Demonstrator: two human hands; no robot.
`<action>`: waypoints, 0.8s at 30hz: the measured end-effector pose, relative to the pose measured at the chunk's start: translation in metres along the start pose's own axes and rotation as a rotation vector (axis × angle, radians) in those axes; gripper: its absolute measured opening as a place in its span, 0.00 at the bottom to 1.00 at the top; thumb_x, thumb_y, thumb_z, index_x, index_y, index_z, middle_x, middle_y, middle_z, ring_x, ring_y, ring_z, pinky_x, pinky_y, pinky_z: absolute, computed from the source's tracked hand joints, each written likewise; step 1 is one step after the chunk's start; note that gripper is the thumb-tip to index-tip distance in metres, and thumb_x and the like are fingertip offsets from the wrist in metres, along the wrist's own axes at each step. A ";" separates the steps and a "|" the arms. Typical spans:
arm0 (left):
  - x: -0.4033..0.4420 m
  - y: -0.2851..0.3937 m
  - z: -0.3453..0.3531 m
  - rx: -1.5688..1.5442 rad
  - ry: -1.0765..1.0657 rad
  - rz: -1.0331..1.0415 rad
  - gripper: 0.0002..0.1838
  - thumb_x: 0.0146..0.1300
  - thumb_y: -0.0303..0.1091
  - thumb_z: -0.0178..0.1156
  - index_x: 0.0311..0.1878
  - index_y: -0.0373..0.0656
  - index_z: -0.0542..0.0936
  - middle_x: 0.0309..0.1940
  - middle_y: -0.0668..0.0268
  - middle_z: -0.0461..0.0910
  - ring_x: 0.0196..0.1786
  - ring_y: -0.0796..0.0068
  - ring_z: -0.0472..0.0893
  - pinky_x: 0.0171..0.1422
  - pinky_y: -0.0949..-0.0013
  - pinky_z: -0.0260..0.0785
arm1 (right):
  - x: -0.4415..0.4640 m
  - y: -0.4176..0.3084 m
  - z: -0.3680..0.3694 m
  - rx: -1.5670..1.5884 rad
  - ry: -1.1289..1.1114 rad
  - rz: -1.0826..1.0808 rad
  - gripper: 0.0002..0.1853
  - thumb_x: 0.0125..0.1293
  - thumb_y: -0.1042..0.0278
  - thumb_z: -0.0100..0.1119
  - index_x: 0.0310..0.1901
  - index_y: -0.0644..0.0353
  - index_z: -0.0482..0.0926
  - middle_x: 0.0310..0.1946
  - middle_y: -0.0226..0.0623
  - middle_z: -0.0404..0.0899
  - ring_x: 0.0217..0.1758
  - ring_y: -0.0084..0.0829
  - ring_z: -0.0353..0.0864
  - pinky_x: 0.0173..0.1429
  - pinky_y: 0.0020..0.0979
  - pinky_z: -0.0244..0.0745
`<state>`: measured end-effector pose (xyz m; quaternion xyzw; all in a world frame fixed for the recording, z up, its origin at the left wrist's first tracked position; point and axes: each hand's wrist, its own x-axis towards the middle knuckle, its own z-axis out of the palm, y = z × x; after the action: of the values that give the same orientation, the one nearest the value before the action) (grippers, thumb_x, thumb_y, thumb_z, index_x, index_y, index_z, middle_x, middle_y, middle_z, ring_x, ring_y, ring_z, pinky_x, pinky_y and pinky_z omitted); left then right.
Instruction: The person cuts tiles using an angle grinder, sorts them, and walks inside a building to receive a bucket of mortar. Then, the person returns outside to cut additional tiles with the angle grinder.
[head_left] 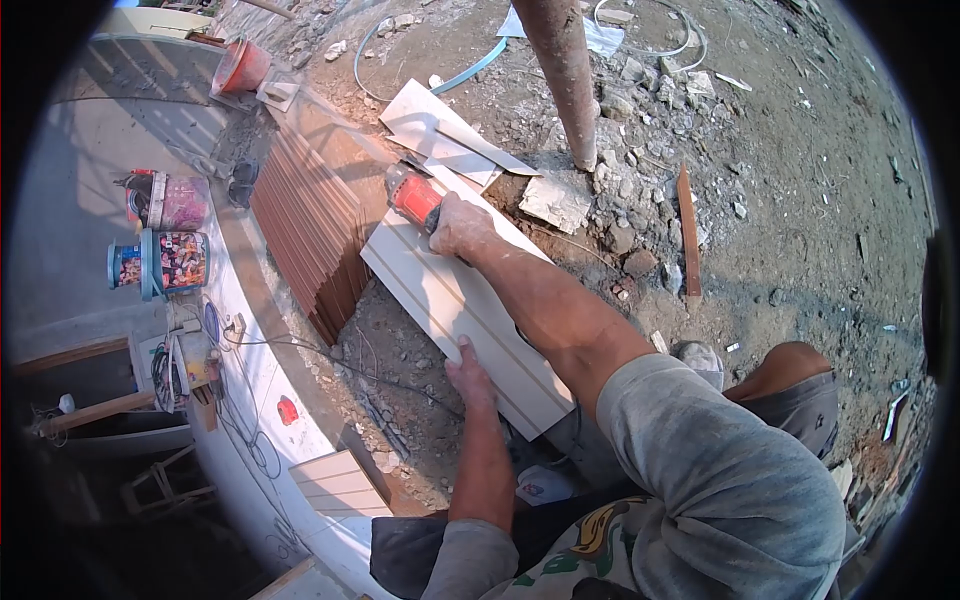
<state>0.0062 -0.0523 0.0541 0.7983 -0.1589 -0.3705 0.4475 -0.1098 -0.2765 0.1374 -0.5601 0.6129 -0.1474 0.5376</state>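
My right hand (pixel 463 226) is wrapped round the rear of a red power tool (pixel 412 194), whose head rests at the upper end of a long cream tile (pixel 470 313) with tan stripes. Dust blurs the air beyond the tool's head. Lower down, my left hand (pixel 470 378) lies on the tile's left edge with the thumb stretched out, holding it in place against my legs' side. The underside of the tile and what supports it are hidden.
A stack of brown tiles (pixel 310 215) stands left of the tile. Cut offcuts (pixel 450 140) lie beyond it. A wooden pole (pixel 560 80) rises from rubble. Buckets (pixel 180 262) stand at left; a cable (pixel 390 380) crosses the ground. A striped tile (pixel 340 484) lies lower left.
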 end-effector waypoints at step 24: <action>-0.006 0.007 0.001 0.002 -0.015 0.011 0.30 0.65 0.49 0.61 0.52 0.26 0.68 0.44 0.50 0.76 0.42 0.62 0.79 0.46 0.61 0.75 | 0.005 0.010 0.006 -0.002 0.000 -0.018 0.31 0.48 0.63 0.63 0.54 0.69 0.68 0.45 0.53 0.81 0.53 0.47 0.80 0.57 0.38 0.74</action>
<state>0.0018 -0.0533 0.0629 0.7951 -0.1672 -0.3739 0.4473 -0.1086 -0.2749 0.1250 -0.5663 0.6078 -0.1516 0.5357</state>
